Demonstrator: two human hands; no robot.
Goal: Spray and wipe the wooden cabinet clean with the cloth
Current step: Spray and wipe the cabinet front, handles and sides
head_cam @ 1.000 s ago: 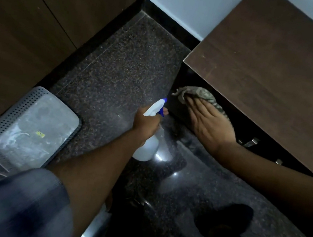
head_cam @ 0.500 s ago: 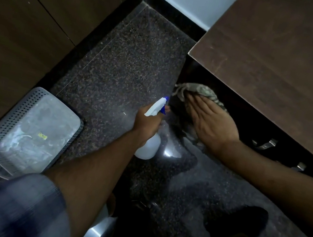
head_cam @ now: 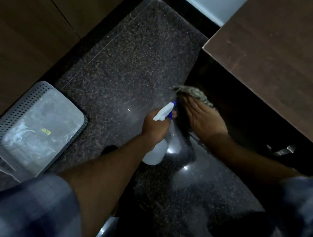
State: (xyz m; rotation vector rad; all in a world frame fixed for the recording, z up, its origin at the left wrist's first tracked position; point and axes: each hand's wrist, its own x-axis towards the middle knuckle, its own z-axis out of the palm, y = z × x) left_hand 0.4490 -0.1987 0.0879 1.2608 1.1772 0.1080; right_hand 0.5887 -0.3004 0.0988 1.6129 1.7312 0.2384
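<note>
Cloth (head_cam: 194,94) is pressed flat against the cabinet (head_cam: 226,109) front by the right hand (head_cam: 203,120), fingers together, for wiping. Beside the cabinet, the bottle (head_cam: 156,149) is gripped by the left hand (head_cam: 155,127), fingers clamped round its neck, nozzle kept ready.

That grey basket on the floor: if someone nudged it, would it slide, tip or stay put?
The grey basket would probably slide easily: it looks like thin perforated plastic, likely light, and the speckled floor is glossy. Tipping seems unlikely, since it sits low and wide. The pale contents are too unclear to judge their weight.
</note>
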